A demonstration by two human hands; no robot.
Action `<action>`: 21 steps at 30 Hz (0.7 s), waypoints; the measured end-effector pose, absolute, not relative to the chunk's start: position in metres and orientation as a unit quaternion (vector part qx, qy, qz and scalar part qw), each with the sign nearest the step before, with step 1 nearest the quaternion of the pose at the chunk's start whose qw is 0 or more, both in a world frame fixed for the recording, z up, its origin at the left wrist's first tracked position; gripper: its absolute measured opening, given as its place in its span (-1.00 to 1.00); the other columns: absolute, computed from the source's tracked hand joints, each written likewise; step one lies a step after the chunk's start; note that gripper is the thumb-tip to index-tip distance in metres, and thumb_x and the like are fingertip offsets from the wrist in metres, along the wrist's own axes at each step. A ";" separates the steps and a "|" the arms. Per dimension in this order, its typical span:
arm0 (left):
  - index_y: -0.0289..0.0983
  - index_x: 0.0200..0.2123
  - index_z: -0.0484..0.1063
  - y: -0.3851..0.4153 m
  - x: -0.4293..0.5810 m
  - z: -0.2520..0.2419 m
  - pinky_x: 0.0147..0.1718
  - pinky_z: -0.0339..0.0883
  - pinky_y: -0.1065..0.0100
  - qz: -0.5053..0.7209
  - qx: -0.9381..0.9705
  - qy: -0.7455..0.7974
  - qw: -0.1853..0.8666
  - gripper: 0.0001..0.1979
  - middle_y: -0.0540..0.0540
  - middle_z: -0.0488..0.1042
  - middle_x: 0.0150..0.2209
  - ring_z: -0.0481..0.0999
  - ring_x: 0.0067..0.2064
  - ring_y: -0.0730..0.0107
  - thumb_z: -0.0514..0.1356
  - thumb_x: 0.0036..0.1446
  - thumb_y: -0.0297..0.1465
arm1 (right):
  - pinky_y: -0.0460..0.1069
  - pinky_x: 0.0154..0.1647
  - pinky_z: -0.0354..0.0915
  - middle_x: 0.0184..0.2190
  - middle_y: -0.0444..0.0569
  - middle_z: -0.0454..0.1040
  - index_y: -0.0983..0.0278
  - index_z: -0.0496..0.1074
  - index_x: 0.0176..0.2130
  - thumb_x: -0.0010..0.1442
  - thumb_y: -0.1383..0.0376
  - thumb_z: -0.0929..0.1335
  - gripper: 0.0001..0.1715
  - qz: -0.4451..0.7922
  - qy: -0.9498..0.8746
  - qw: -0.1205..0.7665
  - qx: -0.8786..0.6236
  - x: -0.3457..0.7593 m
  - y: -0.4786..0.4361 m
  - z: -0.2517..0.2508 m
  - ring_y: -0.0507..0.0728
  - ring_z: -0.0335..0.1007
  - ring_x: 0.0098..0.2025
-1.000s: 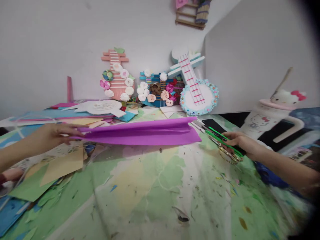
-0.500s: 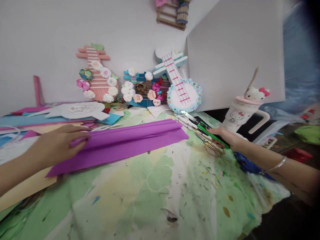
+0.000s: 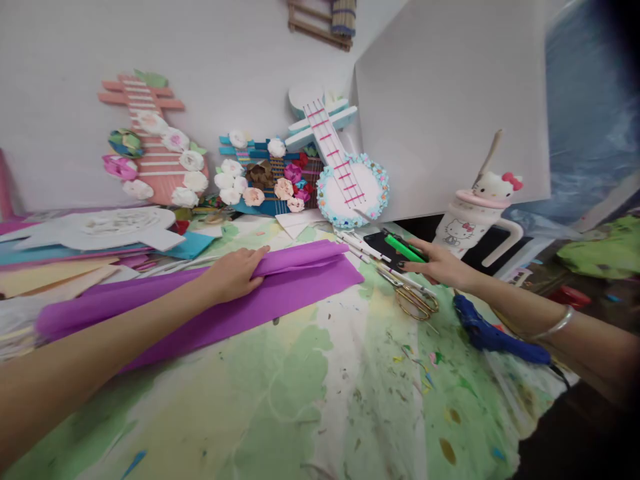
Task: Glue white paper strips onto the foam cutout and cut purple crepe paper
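Note:
A long sheet of purple crepe paper (image 3: 300, 280), folded over along its far side, lies across the table. My left hand (image 3: 237, 275) is closed on the fold near its middle, thumb and fingertips at the paper's edge. To the right, my right hand (image 3: 443, 265) grips what looks like a green utility knife (image 3: 406, 249); its blade is hard to make out. Just below that hand lie gold-handled scissors (image 3: 417, 301) and several thin white pens (image 3: 363, 250). A dark flat object (image 3: 375, 245) is partly hidden behind the green tool.
A blue glue gun (image 3: 500, 333) lies under my right forearm. Behind it stands a white tumbler (image 3: 467, 223) with a straw. Flower-decorated paper instruments (image 3: 353, 190) lean on the wall. Stacked coloured sheets (image 3: 65, 263) fill the left side. Paper scraps dot the green tablecloth (image 3: 300, 400).
My left hand has slid right along the purple paper from its left end to near the middle. The green tool has been drawn in and turned in my right hand. The view has shifted right.

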State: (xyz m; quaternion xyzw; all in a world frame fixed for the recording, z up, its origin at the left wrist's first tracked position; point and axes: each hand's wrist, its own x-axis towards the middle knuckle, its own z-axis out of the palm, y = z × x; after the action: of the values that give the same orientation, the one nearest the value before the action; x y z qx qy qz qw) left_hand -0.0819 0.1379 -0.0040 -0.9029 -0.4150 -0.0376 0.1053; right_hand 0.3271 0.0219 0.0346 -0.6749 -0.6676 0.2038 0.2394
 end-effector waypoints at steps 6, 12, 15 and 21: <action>-0.30 -0.23 0.50 0.157 -0.082 0.016 -0.24 0.27 0.31 -0.103 -0.903 -0.416 0.027 -0.64 -0.16 0.55 -0.27 0.49 -0.24 0.18 -0.03 0.05 -0.34 | -0.04 -0.47 0.01 -0.52 -0.10 0.33 0.25 0.35 -0.39 0.05 0.16 0.32 -0.80 0.016 -0.724 0.066 -0.687 0.339 0.042 0.033 0.10 0.24 -0.45; -0.28 -0.22 0.53 0.154 -0.108 0.043 -0.26 0.26 0.44 -0.220 -0.866 -0.438 -0.097 -0.60 0.00 0.56 -0.30 0.45 -0.27 0.31 0.06 -0.05 -0.22 | -0.01 -0.46 0.06 -0.42 0.04 0.40 0.25 0.37 -0.22 0.03 0.31 0.29 -0.76 0.004 -0.704 0.025 -0.710 0.340 0.061 0.023 0.19 0.29 -0.40; -0.30 -0.21 0.53 0.147 -0.117 0.057 -0.38 0.26 0.48 -0.242 -0.830 -0.484 -0.135 -0.53 0.02 0.55 -0.35 0.41 -0.35 0.37 0.09 -0.14 -0.17 | -0.02 -0.46 0.08 -0.38 0.03 0.42 0.25 0.37 -0.23 0.09 0.19 0.28 -0.76 0.024 -0.702 0.055 -0.710 0.336 0.068 0.023 0.17 0.30 -0.39; -0.28 -0.17 0.53 0.142 -0.118 0.074 -0.42 0.27 0.51 -0.271 -0.797 -0.516 -0.161 -0.50 0.03 0.56 -0.32 0.40 -0.37 0.40 0.17 -0.18 -0.13 | -0.07 -0.47 0.04 -0.45 -0.07 0.41 0.21 0.34 -0.06 0.19 0.05 0.22 -0.58 0.044 -0.772 0.035 -0.634 0.334 0.076 0.018 0.10 0.29 -0.44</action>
State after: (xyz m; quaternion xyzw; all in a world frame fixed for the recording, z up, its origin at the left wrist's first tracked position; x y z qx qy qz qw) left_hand -0.1183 0.1421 0.0741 -0.7965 -0.5158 -0.2709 -0.1615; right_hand 0.3342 0.0763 0.0179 -0.6336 -0.7716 0.0441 0.0351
